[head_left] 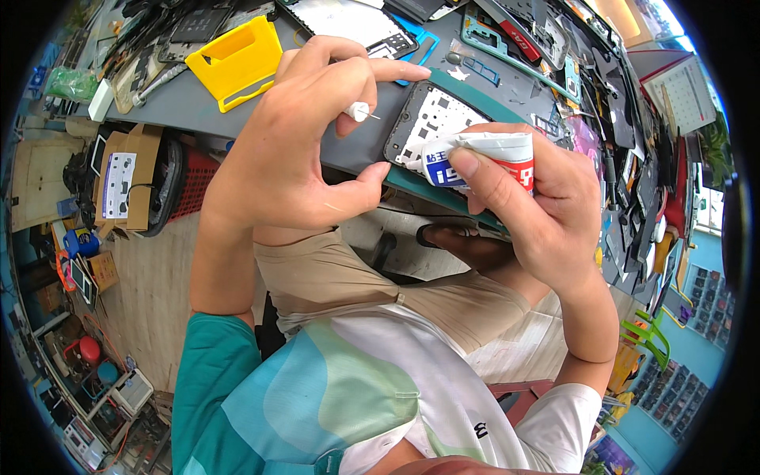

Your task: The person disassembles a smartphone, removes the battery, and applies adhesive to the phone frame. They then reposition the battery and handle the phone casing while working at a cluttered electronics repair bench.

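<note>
My right hand (546,206) squeezes a white, blue and red glue tube (516,149) between thumb and fingers. The tube lies over the near right part of a phone frame (431,119), a dark-rimmed panel with a pale inner face full of small cutouts. Its nozzle tip is hard to make out. My left hand (293,150) keeps a small white cap (359,112) with a thin pin tucked in its curled fingers. The left index finger stretches to the frame's far edge, and the thumb is by its near left corner.
A teal mat (491,107) lies under the frame on the grey table (178,103). At the far left is a yellow plastic holder (235,62). Phone parts crowd the right side (625,150). A cardboard box (141,170) and red basket (194,180) stand below, left.
</note>
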`<state>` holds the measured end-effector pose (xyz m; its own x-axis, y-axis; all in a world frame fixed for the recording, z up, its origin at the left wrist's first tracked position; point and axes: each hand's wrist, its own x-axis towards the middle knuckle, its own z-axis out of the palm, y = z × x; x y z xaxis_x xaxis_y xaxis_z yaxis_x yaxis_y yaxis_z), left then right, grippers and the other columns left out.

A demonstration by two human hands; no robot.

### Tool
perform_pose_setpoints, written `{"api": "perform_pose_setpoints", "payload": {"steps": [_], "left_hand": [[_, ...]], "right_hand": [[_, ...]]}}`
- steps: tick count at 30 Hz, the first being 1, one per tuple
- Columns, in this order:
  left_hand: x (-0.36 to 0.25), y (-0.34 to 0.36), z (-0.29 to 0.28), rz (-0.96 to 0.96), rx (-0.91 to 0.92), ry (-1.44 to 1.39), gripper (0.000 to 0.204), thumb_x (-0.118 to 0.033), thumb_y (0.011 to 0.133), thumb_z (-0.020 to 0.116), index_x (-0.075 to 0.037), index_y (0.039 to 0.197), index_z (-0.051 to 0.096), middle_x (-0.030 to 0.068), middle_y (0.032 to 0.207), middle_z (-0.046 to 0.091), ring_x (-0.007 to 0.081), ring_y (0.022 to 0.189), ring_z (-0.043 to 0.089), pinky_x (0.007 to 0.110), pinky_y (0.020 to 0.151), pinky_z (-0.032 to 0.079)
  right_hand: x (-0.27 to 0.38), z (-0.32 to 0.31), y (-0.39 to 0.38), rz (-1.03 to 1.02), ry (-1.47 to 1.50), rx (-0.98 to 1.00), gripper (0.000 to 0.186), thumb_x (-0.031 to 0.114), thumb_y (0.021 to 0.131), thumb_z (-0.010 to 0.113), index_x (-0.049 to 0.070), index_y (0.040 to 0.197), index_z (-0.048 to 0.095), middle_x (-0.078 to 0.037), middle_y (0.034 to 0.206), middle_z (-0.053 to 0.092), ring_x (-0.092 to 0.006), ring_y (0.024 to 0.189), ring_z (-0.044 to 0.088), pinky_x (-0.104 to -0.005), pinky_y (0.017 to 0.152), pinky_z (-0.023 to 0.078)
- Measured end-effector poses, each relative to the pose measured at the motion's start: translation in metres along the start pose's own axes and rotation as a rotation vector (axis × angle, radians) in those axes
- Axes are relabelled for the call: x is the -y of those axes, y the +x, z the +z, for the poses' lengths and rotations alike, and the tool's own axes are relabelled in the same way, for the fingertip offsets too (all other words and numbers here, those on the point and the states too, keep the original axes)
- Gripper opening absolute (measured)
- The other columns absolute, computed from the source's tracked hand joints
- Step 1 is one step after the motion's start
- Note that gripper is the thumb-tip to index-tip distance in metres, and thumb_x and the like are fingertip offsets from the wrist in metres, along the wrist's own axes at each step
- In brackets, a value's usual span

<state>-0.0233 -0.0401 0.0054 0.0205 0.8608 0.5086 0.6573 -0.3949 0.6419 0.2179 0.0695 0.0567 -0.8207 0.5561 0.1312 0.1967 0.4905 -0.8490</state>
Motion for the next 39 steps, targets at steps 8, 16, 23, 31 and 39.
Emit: {"api": "perform_pose_setpoints", "payload": {"steps": [8,16,23,31,39], "left_hand": [[0.003,0.003,0.000,-0.009,-0.006,-0.001,0.049,-0.003,0.058,0.074,-0.011,0.089,0.037,0.0222,0.136,0.076,0.0390,0.113,0.054,0.046,0.106,0.044],[0.005,0.003,0.000,0.017,-0.003,0.017,0.048,-0.003,0.059,0.074,-0.011,0.090,0.039,0.0218,0.137,0.076,0.0390,0.112,0.053,0.046,0.105,0.044],[0.006,0.004,0.000,0.026,0.018,0.039,0.046,-0.004,0.060,0.074,-0.011,0.089,0.039,0.0238,0.138,0.075,0.0391,0.112,0.052,0.048,0.106,0.044],[0.009,0.006,-0.003,0.050,0.041,0.059,0.046,-0.006,0.062,0.074,-0.011,0.090,0.038,0.0267,0.138,0.074,0.0386,0.113,0.051,0.048,0.109,0.042],[0.008,0.005,-0.002,0.056,0.057,0.015,0.046,-0.005,0.065,0.073,-0.011,0.093,0.037,0.0294,0.141,0.071,0.0367,0.117,0.049,0.049,0.115,0.036]], "right_hand": [[0.000,-0.002,0.000,0.031,0.010,-0.020,0.019,0.011,0.103,0.077,-0.005,0.113,0.077,-0.005,0.081,0.074,-0.0072,0.068,0.067,-0.0232,0.061,0.050],[-0.003,-0.007,-0.005,0.027,-0.002,-0.015,0.018,0.010,0.103,0.076,-0.005,0.112,0.077,-0.005,0.080,0.074,-0.0078,0.065,0.067,-0.0243,0.060,0.050],[-0.005,-0.008,-0.010,0.018,-0.001,-0.040,0.016,0.009,0.103,0.074,-0.005,0.111,0.077,-0.004,0.075,0.072,-0.0074,0.064,0.067,-0.0240,0.058,0.048],[-0.005,-0.012,-0.017,0.028,-0.024,-0.060,0.015,0.009,0.103,0.074,-0.004,0.110,0.078,-0.003,0.072,0.071,-0.0061,0.061,0.064,-0.0239,0.056,0.047],[-0.008,-0.015,-0.023,0.030,0.005,-0.098,0.017,0.013,0.103,0.075,-0.003,0.109,0.078,-0.001,0.069,0.069,-0.0046,0.058,0.059,-0.0245,0.053,0.043]]}}
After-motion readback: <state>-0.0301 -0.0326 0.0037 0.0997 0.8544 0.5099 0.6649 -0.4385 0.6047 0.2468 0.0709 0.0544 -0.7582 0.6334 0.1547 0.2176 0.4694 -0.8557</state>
